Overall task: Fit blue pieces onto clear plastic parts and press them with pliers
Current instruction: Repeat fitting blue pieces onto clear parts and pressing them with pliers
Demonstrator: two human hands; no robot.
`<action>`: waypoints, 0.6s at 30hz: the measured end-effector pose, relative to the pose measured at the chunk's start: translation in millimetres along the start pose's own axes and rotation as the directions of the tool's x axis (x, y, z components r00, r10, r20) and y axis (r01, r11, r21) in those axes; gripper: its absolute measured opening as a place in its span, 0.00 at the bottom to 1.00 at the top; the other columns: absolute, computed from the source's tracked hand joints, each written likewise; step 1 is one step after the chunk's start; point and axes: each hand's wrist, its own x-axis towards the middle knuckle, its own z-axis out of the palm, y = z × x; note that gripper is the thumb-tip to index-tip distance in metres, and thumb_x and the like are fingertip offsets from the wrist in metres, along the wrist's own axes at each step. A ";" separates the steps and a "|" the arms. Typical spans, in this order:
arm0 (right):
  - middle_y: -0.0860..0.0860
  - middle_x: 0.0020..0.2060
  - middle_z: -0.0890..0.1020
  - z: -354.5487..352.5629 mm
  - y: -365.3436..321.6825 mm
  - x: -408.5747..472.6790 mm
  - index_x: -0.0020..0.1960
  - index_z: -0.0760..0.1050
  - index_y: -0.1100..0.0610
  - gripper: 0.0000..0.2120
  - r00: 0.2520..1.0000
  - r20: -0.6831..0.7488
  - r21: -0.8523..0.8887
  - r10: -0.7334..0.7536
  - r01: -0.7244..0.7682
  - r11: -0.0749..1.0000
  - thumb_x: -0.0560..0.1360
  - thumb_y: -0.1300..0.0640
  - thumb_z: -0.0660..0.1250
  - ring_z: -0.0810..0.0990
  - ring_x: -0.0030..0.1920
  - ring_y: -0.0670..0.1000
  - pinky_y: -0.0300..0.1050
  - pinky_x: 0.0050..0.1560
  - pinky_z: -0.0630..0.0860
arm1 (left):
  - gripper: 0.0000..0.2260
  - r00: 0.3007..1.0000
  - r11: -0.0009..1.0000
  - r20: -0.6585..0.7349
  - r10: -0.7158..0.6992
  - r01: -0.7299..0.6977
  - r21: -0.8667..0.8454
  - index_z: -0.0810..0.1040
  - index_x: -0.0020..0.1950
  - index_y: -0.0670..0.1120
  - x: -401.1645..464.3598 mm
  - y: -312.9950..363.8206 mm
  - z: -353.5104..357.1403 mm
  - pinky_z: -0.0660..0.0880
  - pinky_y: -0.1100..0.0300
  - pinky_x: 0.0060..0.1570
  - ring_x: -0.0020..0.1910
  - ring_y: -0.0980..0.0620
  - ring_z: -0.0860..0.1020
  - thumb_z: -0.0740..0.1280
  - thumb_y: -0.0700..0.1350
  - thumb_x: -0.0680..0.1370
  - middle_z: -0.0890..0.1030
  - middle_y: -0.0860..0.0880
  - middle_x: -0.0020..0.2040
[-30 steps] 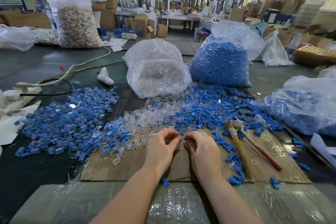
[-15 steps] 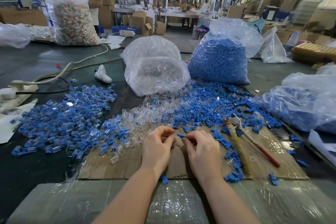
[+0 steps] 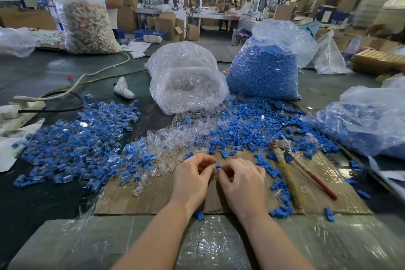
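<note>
Left hand: the left hand [image 3: 192, 176] hovers over the cardboard sheet [image 3: 153, 197] with fingers curled inward, thumb and forefinger closed toward the small blue piece [image 3: 218, 166]; whether a clear part sits inside its grip, I cannot tell.
Right hand: the right hand [image 3: 243, 182] mirrors it, fingertips pinched at the same blue piece from the other side.
Where the piece is: between the two sets of fingertips, raised just above the cardboard, touching both hands.
Key relation: the pliers [image 3: 295, 169] lie to the right of the right hand, apart from it, on the cardboard; jaw end points away from the person, red handle trails back toward the near right corner.
Long axis: slanted, far-left to near-right, so the handles come nearest the right forearm side.
Nearer hand: the right, clearly; the left would have to cross over.
Step in hand: my guess, fitting blue onto clear, pressing not yet begun.
Supplies: loose clear parts [image 3: 175, 138] just beyond the left hand; loose blue pieces [image 3: 247, 129] beyond the right.
Finished heap: assembled pieces [image 3: 79, 138] far left.
</note>
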 end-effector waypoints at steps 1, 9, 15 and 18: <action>0.42 0.38 0.74 -0.3 0.2 0.0 0.41 0.76 0.51 0.07 1.000 -0.001 0.002 -0.001 0.001 1.000 0.75 0.49 0.65 0.73 0.43 0.46 0.40 0.46 0.52 | 0.09 1.000 1.000 0.001 -0.008 0.008 -0.015 0.79 0.45 0.50 0.2 0.1 -0.2 0.73 0.74 0.41 0.39 0.63 0.78 0.68 0.36 0.74 0.81 0.54 0.40; 0.43 0.42 0.79 -3.8 -3.2 -1.4 0.48 0.79 0.51 0.05 0.999 -0.035 0.106 -0.024 0.028 0.994 0.73 0.52 0.70 0.75 0.46 0.46 0.41 0.49 0.56 | 0.09 0.998 0.988 0.005 -0.069 0.069 -0.140 0.78 0.46 0.49 0.6 1.5 0.0 0.77 0.67 0.38 0.39 0.53 0.79 0.65 0.34 0.76 0.81 0.45 0.41; 0.43 0.41 0.78 -7.2 -4.2 -2.9 0.53 0.81 0.50 0.10 0.997 -0.028 0.133 -0.074 0.077 0.988 0.72 0.52 0.71 0.76 0.45 0.48 0.44 0.50 0.60 | 0.08 0.997 0.986 0.013 -0.072 0.073 -0.148 0.80 0.46 0.47 0.3 1.8 -0.6 0.76 0.68 0.36 0.35 0.57 0.79 0.66 0.35 0.76 0.82 0.47 0.39; 0.44 0.42 0.79 -6.8 -4.1 -1.7 0.52 0.81 0.49 0.10 0.996 -0.018 0.125 -0.088 0.089 0.988 0.73 0.49 0.69 0.75 0.46 0.47 0.45 0.50 0.61 | 0.09 0.998 0.991 0.011 -0.063 0.064 -0.117 0.80 0.44 0.49 -0.1 3.0 -1.3 0.75 0.70 0.37 0.36 0.59 0.79 0.66 0.35 0.76 0.82 0.49 0.39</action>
